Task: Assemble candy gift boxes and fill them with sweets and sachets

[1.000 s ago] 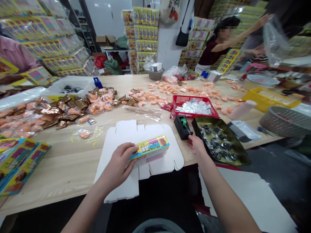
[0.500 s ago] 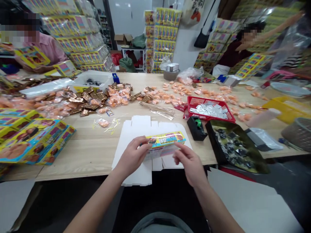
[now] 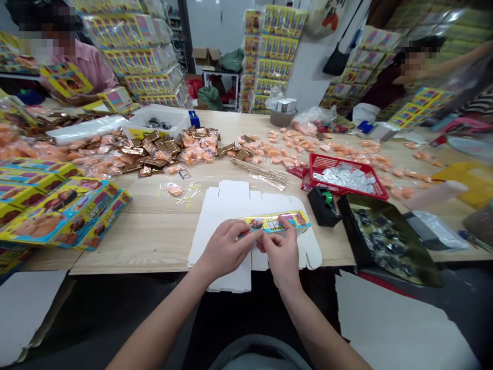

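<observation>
Pinching it between them, the left hand and the right hand were both closed on a small printed box. The left fingers curled round its near left end, and the right thumb and fingers gripped its front edge towards the middle. The box lay lengthwise, low over a flat white die-cut cardboard sheet; whether it touched the sheet could not be told. The sheet rested at the near edge of the wooden table, with part of it hanging over.

Just right of the sheet stood a black tape dispenser, and beside that a dark tray of black pieces. Behind the dispenser sat a red basket holding silvery sachets. Farther back and to the left, orange packets and brown foil packets were heaped together. A stack of yellow printed boxes lay at the table's left end. A person in a pink shirt sat at the far left, and another person was at the far right.
</observation>
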`<state>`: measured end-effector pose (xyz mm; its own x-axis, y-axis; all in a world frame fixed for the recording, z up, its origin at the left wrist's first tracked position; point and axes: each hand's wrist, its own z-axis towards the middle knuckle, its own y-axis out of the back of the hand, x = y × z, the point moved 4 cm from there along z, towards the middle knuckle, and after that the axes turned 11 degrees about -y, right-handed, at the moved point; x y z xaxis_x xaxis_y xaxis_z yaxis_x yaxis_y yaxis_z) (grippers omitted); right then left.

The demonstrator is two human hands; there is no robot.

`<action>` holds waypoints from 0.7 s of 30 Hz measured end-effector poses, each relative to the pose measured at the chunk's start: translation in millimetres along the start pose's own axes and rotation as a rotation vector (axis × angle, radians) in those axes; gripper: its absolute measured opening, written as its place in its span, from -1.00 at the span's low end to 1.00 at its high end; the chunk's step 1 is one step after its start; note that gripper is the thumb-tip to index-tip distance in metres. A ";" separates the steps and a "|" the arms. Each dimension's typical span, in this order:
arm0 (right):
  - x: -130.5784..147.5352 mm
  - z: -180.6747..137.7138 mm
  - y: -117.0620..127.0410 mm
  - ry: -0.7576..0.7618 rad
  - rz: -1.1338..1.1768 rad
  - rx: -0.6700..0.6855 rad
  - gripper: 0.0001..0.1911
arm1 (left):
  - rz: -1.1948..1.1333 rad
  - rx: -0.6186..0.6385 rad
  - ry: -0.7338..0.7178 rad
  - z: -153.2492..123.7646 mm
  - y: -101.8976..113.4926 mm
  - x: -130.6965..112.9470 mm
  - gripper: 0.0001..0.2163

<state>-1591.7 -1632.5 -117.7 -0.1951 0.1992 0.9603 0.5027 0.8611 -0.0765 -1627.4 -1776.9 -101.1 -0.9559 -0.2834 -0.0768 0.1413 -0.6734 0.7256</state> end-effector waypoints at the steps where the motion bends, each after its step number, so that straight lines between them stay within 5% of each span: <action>1: -0.4 0.6 0.4 -0.002 -0.003 0.000 -0.14 | 0.008 0.017 0.013 1.3 0.3 -0.3 -0.67; 8: -0.1 -1.8 5.9 0.031 -0.104 0.087 -0.08 | -0.091 -0.003 0.245 10.3 3.3 2.0 -0.71; 15: -10.8 3.4 20.1 0.182 -0.470 -0.080 -0.10 | -0.454 -0.090 0.444 11.8 -16.3 14.6 -0.86; 21: 3.1 2.9 29.0 0.639 -0.916 0.068 -0.57 | -0.272 -0.099 0.376 10.3 -21.8 12.7 -0.64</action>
<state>-1580.2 -1605.5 -117.7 0.0102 -0.7836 0.6212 0.3398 0.5870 0.7348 -1645.3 -1758.7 -110.9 -0.8046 -0.3031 -0.5106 -0.0597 -0.8143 0.5773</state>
